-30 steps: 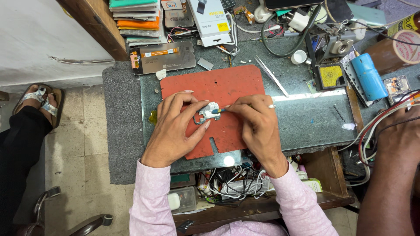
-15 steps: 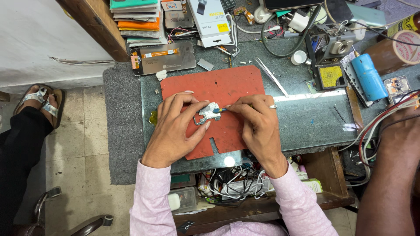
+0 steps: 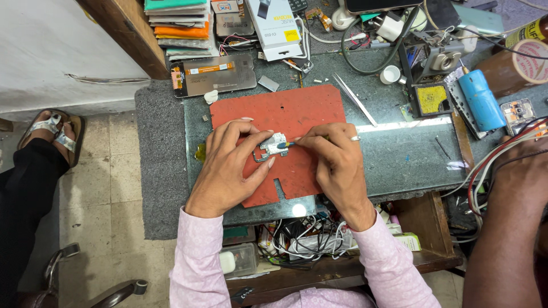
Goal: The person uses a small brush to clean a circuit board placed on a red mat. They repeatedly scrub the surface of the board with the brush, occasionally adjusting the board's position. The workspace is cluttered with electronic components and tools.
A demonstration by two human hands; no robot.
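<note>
Head camera: at the centre of a cluttered repair bench, a small metal-framed phone part [image 3: 273, 146] sits on a red work mat [image 3: 297, 122]. The left hand [image 3: 228, 168] pinches it by its edges, fingers curled and clamped on the frame. The right hand [image 3: 337, 162], wrist bent inward from four o'clock, is closed on a thin blue-tipped tool [image 3: 288, 145] touching the part's right side. The piece looks light, stiff and fragile, best held by its rim. Tweezers [image 3: 355, 100] lie at one o'clock.
</note>
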